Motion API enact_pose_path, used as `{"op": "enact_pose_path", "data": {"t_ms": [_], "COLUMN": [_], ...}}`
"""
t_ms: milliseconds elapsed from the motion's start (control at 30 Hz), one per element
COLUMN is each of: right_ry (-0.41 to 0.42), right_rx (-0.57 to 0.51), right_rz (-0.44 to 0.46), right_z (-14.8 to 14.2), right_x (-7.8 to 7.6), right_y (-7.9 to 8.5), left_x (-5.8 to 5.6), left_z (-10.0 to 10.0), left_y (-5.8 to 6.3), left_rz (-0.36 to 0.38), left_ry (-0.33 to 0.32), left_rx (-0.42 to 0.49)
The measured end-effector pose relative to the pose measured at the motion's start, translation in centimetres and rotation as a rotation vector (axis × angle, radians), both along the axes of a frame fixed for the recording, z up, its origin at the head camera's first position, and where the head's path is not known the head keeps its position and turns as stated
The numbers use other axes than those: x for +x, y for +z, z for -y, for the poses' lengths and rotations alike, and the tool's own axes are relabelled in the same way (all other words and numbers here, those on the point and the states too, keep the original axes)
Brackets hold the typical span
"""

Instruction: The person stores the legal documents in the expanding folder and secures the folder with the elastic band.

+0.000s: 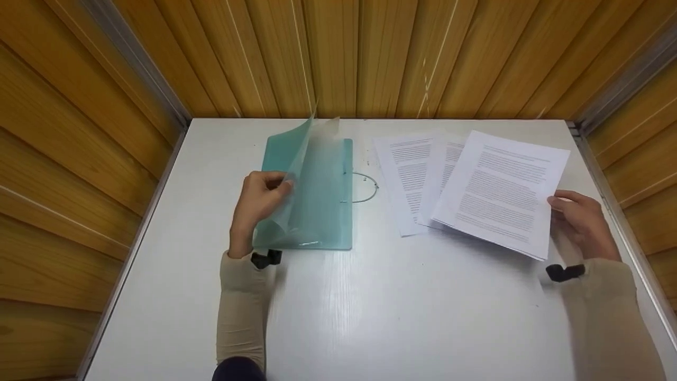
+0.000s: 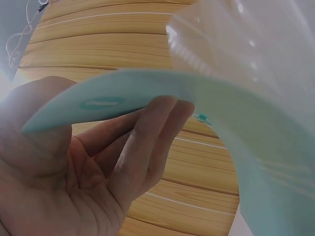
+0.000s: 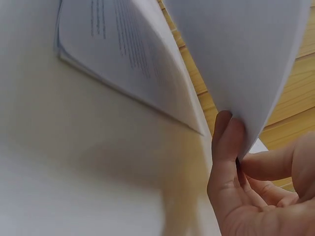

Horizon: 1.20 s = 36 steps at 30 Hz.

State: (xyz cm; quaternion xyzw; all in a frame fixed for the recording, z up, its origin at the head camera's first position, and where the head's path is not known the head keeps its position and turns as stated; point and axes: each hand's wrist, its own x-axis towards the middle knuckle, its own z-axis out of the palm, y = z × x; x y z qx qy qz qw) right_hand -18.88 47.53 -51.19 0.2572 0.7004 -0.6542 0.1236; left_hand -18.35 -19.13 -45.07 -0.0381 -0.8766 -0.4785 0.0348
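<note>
A translucent green plastic folder [image 1: 322,211] lies on the left half of the table, its cover lifted and bowed. The left hand [image 1: 264,194] pinches the outer edge of that cover between thumb and fingers. In the left wrist view the cover [image 2: 133,88] curves over the fingers, with clear plastic sleeves [image 2: 211,44] hanging beside it. At the right, the right hand [image 1: 579,217] grips the edge of several printed sheets [image 1: 502,196], tilted above the table. From the right wrist view, the thumb and fingers clasp the sheets' [image 3: 241,54] lower corner.
More printed sheets [image 1: 412,174] lie fanned on the table [image 1: 370,307], partly under the held ones. A thin elastic loop [image 1: 376,186] sticks out from the folder's right edge. Wood-patterned walls [image 1: 328,58] stand at the back and both sides.
</note>
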Motion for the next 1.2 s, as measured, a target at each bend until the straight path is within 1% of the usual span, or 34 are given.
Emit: {"op": "enact_pose_path", "data": {"t_ms": [133, 300, 533, 767, 1033, 1133, 1200], "right_ry": [0.009, 0.027, 0.053, 0.053, 0.078, 0.086, 0.095], "right_rx": [-0.025, -0.068, -0.054, -0.129, -0.124, -0.127, -0.148], "right_rz": [-0.035, -0.048, -0.040, -0.075, -0.094, -0.114, -0.141], "right_z": [0.8, 1.7, 2.8, 3.9, 5.4, 5.9, 6.2], "right_x": [0.0, -0.1, -0.5, -0.8, -1.1, -1.2, -1.3], "right_y": [0.3, 0.7, 1.0, 0.9, 1.2, 1.4, 1.5], "left_x": [0.1, 0.1, 0.2, 0.1, 0.0, 0.0, 0.0], "left_z": [0.0, 0.0, 0.0, 0.0, 0.0, 0.0, 0.1], "left_y": [0.0, 0.1, 0.1, 0.0, 0.0, 0.0, 0.0], "left_rz": [0.018, 0.012, 0.000, -0.007, -0.002, -0.005, -0.007], "left_ry": [0.006, 0.009, -0.004, -0.006, -0.004, -0.005, -0.008], "left_rx": [0.008, 0.013, 0.020, 0.003, -0.003, -0.002, -0.002]}}
